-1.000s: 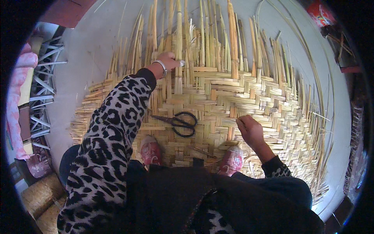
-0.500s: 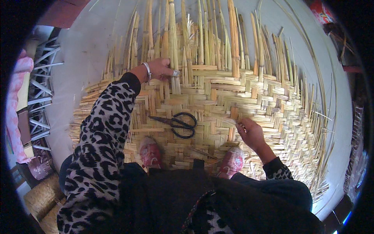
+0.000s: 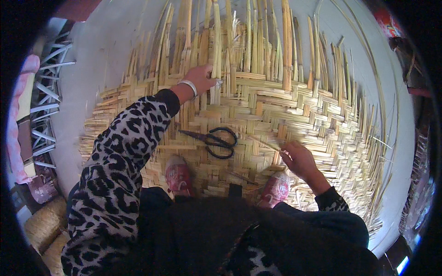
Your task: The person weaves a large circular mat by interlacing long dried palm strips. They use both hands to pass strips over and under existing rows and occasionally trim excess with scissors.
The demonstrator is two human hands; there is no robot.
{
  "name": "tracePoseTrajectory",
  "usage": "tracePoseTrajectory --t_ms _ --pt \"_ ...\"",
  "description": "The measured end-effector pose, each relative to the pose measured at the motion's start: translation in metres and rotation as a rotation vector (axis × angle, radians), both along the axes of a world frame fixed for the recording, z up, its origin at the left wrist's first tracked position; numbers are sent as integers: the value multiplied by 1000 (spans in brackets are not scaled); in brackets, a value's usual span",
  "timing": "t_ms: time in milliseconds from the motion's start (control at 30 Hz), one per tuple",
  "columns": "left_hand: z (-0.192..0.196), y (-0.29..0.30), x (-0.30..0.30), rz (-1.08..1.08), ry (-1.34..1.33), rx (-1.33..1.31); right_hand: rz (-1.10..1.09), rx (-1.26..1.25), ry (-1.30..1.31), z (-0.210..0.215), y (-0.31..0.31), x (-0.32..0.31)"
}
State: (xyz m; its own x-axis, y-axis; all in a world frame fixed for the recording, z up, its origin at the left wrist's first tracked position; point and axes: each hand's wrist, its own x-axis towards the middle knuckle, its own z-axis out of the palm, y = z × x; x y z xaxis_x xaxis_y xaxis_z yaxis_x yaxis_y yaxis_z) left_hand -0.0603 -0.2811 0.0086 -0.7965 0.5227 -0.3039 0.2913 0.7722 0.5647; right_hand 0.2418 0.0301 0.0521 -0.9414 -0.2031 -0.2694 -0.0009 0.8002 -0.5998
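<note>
A large mat woven of pale split-cane strips [image 3: 276, 103] spreads out beneath me, its unwoven ends standing out at the far side. My left hand [image 3: 199, 83] is at the far part of the weave, fingers closed around one long upright strip [image 3: 217, 50]; something whitish wraps a fingertip. My right hand [image 3: 300, 160] hovers above the near right of the mat, pinching a thin cane strip [image 3: 263, 142] that points left. Between the two hands, black-handled scissors [image 3: 220, 142] lie on the mat, blades toward the left.
My red shoes [image 3: 179, 177] stand on the near edge of the mat. Loose long strips [image 3: 368, 43] curve over the grey floor [image 3: 99, 60] at the right. A metal rack [image 3: 48, 101] with a pink cloth [image 3: 23, 119] is at the left, above straw-coloured rolls [image 3: 45, 221].
The view has shifted slightly, so mat and scissors appear further right. My left hand stays on the upright strip. The thin strip in my right hand now shows more clearly, tilted up to the left.
</note>
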Motion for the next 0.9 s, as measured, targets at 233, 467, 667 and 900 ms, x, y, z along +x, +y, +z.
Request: tracePoseTrajectory --t_ms 233,467,667,900 --pt "17 -18 11 -222 -157 -157 145 10 -83 37 22 -24" --pt "24 -15 38 -160 39 -287 240 71 -197 106 35 -115" --pt "20 -13 28 -198 -14 -295 386 89 -180 93 -11 -200" --pt "-2 -22 11 79 54 25 126 -121 -174 -6 -103 -258"
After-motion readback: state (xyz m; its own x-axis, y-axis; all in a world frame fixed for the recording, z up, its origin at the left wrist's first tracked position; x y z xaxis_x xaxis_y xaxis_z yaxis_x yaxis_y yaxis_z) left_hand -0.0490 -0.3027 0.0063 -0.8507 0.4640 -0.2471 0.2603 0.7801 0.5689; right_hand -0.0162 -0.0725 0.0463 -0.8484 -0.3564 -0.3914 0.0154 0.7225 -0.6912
